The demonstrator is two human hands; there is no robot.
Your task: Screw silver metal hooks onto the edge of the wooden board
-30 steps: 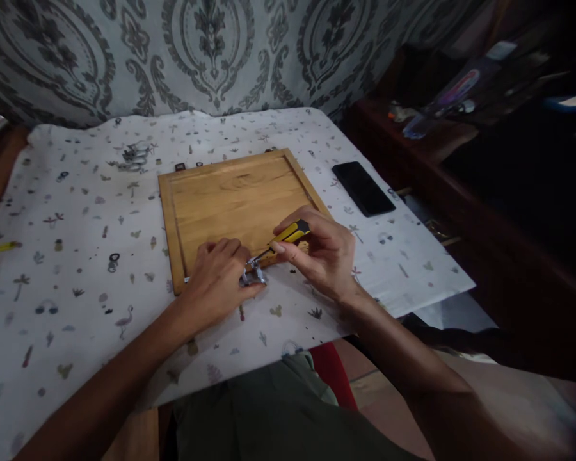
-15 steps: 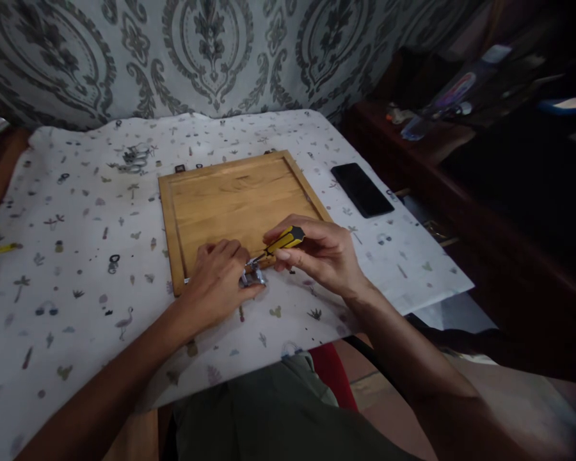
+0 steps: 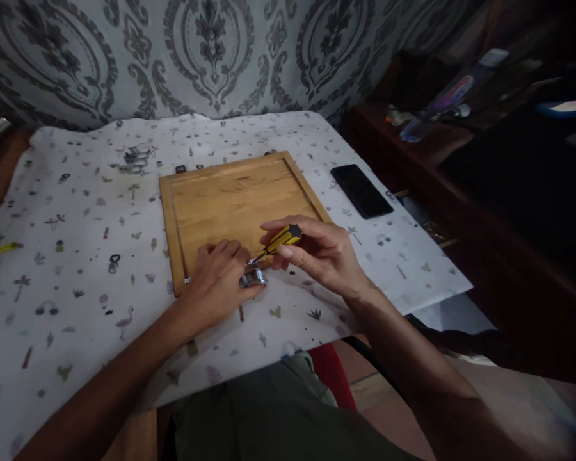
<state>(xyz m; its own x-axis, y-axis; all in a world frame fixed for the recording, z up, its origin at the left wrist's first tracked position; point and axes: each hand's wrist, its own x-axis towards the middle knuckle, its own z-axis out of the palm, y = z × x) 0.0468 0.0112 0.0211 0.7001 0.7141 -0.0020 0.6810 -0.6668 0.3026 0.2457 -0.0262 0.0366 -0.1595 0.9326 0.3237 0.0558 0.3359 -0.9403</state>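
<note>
A wooden panel (image 3: 235, 198) with a raised frame, like a small cabinet door, lies flat on the table. At its near edge sits a shiny metal hinge (image 3: 254, 277). My left hand (image 3: 219, 274) is closed on the hinge, its fingers over the frame and its thumb along the near side; part of the hinge is hidden under them. Between the fingertips and thumb of my right hand (image 3: 321, 253) is a yellow-and-black screwdriver (image 3: 283, 240), slanting down to the left. Its tip meets the hinge area, but any screw there is too small to make out.
Several metal hinges (image 3: 135, 159) lie in a pile at the back left of the patterned tablecloth (image 3: 77, 211). A black phone (image 3: 361, 191) rests right of the panel. Beyond it, a plastic bottle (image 3: 454, 96) leans on dark furniture. A yellow-tipped item (image 3: 8, 247) lies far left.
My right hand and the screwdriver handle have shifted very slightly, with the fingers turned a little on the handle. My left hand, the hinge and the panel stay in place.
</note>
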